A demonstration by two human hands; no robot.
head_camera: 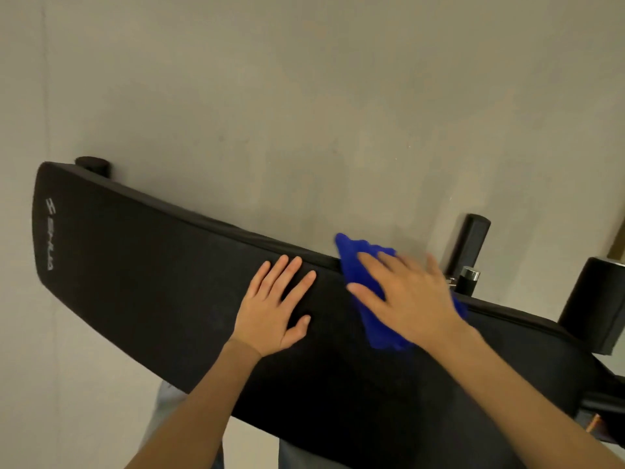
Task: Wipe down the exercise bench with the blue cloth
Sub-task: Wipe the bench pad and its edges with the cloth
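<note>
A long black padded exercise bench [142,275] runs from the left to the lower right, with a white logo near its left end. My left hand [275,306] lies flat on the pad near its far edge, fingers spread and straight. To its right, my right hand [406,296] presses flat on the blue cloth [378,326], fingers straight. The cloth sits at the pad's far edge and sticks out beyond my fingertips and under my palm. The right hand looks slightly blurred.
Grey concrete floor [304,96] lies beyond and to the left of the bench. Black frame posts [470,242] and a black roller pad [595,299] stand at the right end. A round black foot [93,164] shows at the far left corner. My legs are below the bench.
</note>
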